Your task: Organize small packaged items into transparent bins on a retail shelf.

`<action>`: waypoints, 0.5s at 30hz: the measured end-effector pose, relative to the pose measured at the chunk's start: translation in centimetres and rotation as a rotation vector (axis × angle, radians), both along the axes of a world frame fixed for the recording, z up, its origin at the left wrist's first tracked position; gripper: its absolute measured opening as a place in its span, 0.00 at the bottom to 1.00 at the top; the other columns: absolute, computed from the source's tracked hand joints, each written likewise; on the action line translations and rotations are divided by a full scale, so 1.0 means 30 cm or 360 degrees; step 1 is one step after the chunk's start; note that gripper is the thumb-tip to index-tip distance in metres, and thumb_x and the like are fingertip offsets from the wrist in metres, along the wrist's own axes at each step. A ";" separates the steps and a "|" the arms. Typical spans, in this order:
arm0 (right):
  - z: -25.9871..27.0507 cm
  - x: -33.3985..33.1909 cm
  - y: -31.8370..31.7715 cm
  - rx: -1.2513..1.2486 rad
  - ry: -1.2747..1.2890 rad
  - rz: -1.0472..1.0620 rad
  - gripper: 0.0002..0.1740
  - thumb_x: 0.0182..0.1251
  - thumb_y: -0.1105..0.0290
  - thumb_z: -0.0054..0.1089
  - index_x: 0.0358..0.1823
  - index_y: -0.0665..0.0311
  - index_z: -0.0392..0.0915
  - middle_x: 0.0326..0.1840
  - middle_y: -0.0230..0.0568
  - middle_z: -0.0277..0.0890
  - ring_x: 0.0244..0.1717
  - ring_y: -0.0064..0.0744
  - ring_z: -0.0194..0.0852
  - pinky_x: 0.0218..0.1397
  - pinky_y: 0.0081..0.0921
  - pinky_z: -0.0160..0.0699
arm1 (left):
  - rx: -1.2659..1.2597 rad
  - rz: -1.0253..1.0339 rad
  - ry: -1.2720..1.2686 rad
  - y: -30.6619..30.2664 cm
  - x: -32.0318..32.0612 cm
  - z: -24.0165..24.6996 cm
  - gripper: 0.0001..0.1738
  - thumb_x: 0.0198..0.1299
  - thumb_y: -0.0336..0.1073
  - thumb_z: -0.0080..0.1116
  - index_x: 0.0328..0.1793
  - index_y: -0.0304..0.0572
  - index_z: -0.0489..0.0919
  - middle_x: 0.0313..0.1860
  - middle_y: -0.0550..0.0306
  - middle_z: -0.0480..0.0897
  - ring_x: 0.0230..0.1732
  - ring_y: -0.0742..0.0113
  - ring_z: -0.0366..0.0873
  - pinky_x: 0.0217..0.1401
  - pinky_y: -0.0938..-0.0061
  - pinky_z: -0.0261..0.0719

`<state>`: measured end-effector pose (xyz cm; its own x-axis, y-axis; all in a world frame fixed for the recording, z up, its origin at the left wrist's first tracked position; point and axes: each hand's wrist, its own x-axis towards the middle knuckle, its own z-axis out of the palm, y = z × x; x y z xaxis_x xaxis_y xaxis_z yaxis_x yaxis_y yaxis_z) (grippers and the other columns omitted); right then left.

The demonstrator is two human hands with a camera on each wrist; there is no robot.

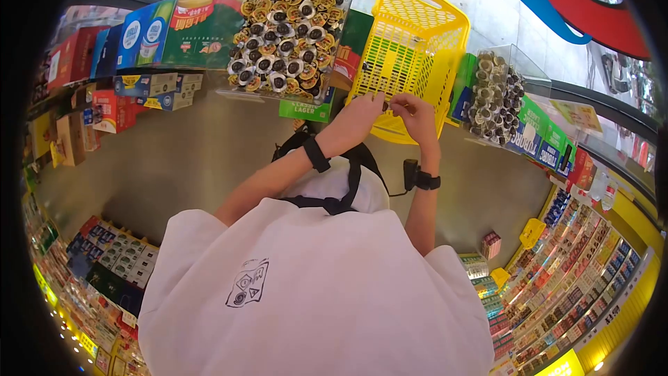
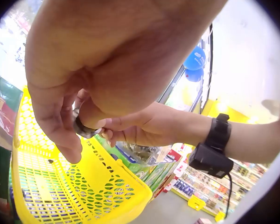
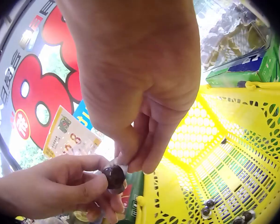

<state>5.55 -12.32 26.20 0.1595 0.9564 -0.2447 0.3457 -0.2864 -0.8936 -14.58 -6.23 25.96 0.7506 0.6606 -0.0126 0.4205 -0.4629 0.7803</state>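
Both hands meet over the near end of a yellow plastic basket (image 1: 456,42). In the right wrist view, the fingers and thumb of my left hand (image 3: 51,184) hold a small dark round snack pack (image 3: 115,177) with a clear, shiny edge. My right hand (image 3: 144,93) pinches that pack's pale upper edge between thumb and fingers. In the left wrist view the pack (image 2: 82,127) is partly covered by my left hand (image 2: 98,60). Beyond it is my right hand (image 2: 144,123), its fingertips at the pack. Several similar dark packs (image 3: 207,207) lie inside the basket.
A clear bin heaped with dark and gold-lidded packs (image 1: 285,49) stands left of the basket. Another clear bin of packs (image 1: 497,97) is to its right, beside green beer cartons (image 1: 550,143). Stocked shelves (image 1: 563,271) line the lower right; stacked boxes (image 1: 115,257) stand lower left.
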 end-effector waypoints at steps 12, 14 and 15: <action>0.292 -0.285 0.142 0.0012 0.0270 0.0071 0.08 0.70 0.79 0.70 0.49 0.71 0.87 0.39 0.36 0.90 0.39 0.21 0.87 0.48 0.23 0.87 | -0.0131 0.0351 -0.0504 0.117 -0.338 0.269 0.17 0.70 0.30 0.66 0.63 0.40 0.77 0.42 0.47 0.81 0.40 0.51 0.83 0.42 0.63 0.81; 0.328 -0.363 0.194 -0.0033 0.0283 0.0042 0.08 0.70 0.78 0.71 0.48 0.70 0.88 0.38 0.35 0.90 0.38 0.20 0.87 0.47 0.22 0.88 | -0.0190 0.0436 -0.0478 0.142 -0.396 0.298 0.17 0.71 0.29 0.66 0.63 0.39 0.78 0.42 0.50 0.80 0.39 0.59 0.82 0.42 0.67 0.80; 0.339 -0.414 0.217 0.0011 0.0294 -0.0018 0.08 0.69 0.77 0.71 0.48 0.70 0.88 0.37 0.36 0.90 0.37 0.21 0.88 0.45 0.22 0.87 | -0.0097 0.0532 -0.0514 0.152 -0.422 0.287 0.16 0.71 0.29 0.65 0.62 0.39 0.78 0.42 0.51 0.80 0.38 0.59 0.82 0.41 0.68 0.80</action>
